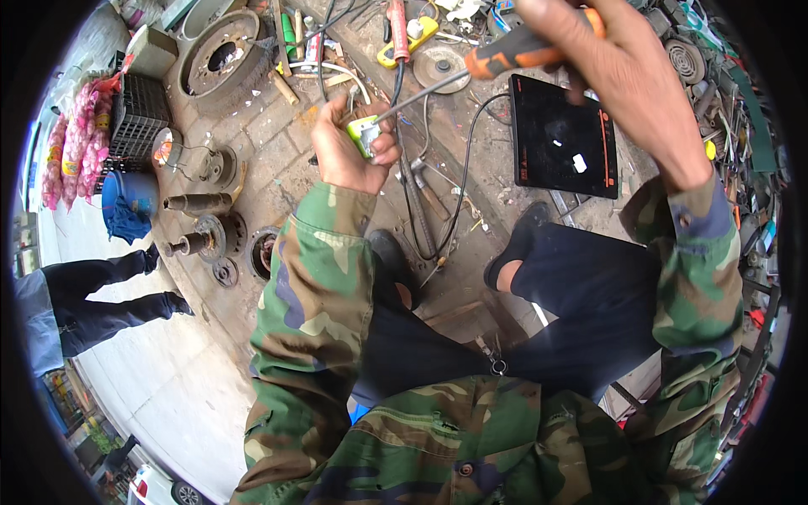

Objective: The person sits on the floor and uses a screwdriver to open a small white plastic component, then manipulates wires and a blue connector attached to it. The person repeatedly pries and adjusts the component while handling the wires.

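Green and white, a small case (pixel 367 135) sat in the left hand (pixel 347 153), its fingers curled closely around it, above the paved ground (pixel 269 139). The right hand (pixel 631 88) gripped the orange and black handle of a screwdriver (pixel 520 53), whose metal shaft slanted down to the case; whether the tip touched it, I could not tell. Below the right hand lay a black panel (pixel 539 156), with a white scrap (pixel 579 163) on top.
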